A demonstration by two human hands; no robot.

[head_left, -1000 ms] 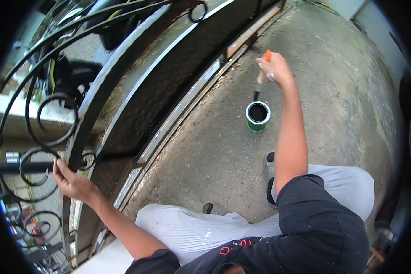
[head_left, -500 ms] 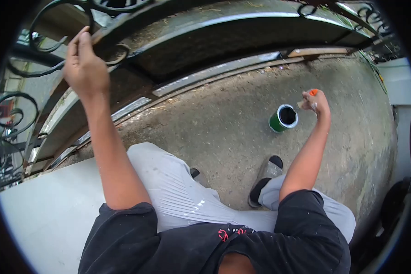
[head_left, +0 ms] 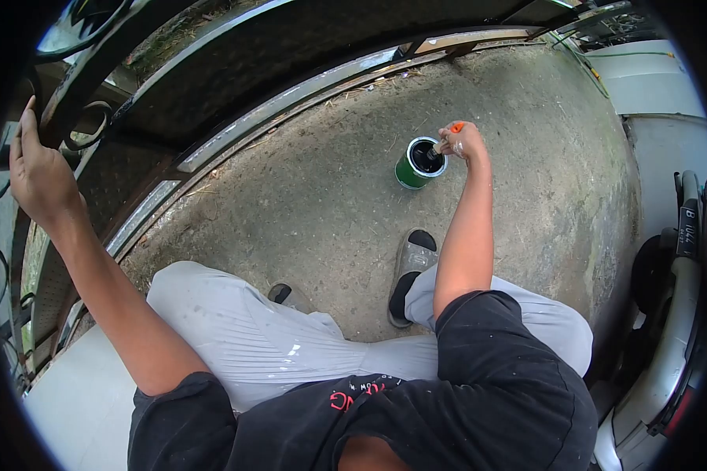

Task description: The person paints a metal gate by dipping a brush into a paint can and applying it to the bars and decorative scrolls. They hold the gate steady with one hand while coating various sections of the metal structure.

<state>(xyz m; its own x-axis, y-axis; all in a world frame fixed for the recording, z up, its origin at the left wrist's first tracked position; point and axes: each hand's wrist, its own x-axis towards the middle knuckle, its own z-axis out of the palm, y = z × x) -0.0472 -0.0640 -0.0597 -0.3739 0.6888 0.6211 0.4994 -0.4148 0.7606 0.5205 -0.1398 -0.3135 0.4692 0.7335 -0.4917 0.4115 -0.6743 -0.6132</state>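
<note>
A green paint can [head_left: 408,173] with dark paint inside stands on the concrete floor. My right hand [head_left: 467,141] is closed around a paintbrush [head_left: 441,147] with an orange handle end, its bristles in the can's opening. At the upper left, my left hand [head_left: 43,177] is raised against the dark metal gate [head_left: 94,78], fingers wrapped round part of its scrollwork. What exactly those fingers grip is partly hidden behind the hand.
My sandalled foot [head_left: 414,263] is below the can. A white surface [head_left: 86,392] lies at the lower left. On the right stands a motorbike [head_left: 675,314] with a number plate, beneath a pale wall [head_left: 656,86] and a hose [head_left: 597,78].
My right hand has brought the brush from beside the can into its opening. The view has shifted, so the can and gate appear further left and the motorbike shows more.
</note>
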